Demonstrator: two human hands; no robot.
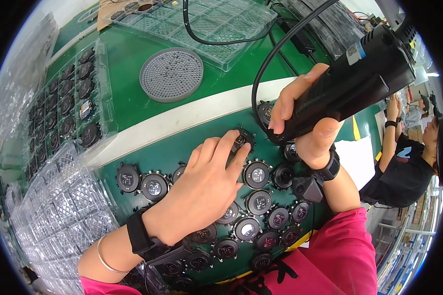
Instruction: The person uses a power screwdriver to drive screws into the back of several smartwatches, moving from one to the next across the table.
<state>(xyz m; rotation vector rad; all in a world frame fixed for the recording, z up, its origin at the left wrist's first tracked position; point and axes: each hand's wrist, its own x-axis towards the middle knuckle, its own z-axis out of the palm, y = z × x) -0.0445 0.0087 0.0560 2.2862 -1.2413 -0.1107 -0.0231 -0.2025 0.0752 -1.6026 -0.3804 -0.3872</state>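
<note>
My right hand point(310, 118) is wrapped round a thick black corded electric screwdriver point(352, 81), held at a slant with its narrow end down to the left. Its tip is hard to make out. My left hand point(206, 177) pinches a round black watch case point(244, 139) on the green mat, thumb and forefinger on its edge. Another watch case point(266, 113) lies just beyond the screwdriver's narrow end. Several more, such as this watch case point(256, 174), lie backs up around and below my hands; my left forearm hides some of them.
A grey round perforated dish point(171, 74) with tiny dark pieces stands beyond a white strip. At the left are a clear tray of watch cases point(66, 103) and stacked clear trays point(59, 211). A black cable point(256, 83) loops overhead. Another person point(403, 162) is at the right.
</note>
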